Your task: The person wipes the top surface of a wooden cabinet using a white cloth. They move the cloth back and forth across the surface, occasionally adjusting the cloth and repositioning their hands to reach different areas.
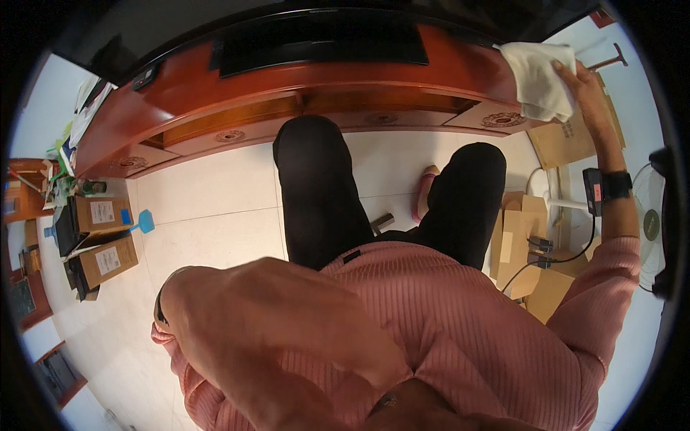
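At the right end of a reddish-brown wooden cabinet (463, 78), my right hand (585, 83) grips a white cloth (542, 81). The cloth lies over the cabinet's edge and hangs down in front of its carved end. My left hand (285, 312) is raised close to the camera, in front of the pink ribbed shirt (458, 318). Its fingers point towards the collar; whether they touch the fabric or hold anything is hidden. A black box with a cable (593, 191) is strapped to my right wrist.
A glossy black panel (323, 51) rests on the cabinet, beside a small black device (144, 78). Cardboard boxes (102, 213) and a blue plastic swatter (145, 221) are at left. More cardboard (523, 237) and a fan (651, 223) stand at right. My knees (312, 156) face the cabinet's front.
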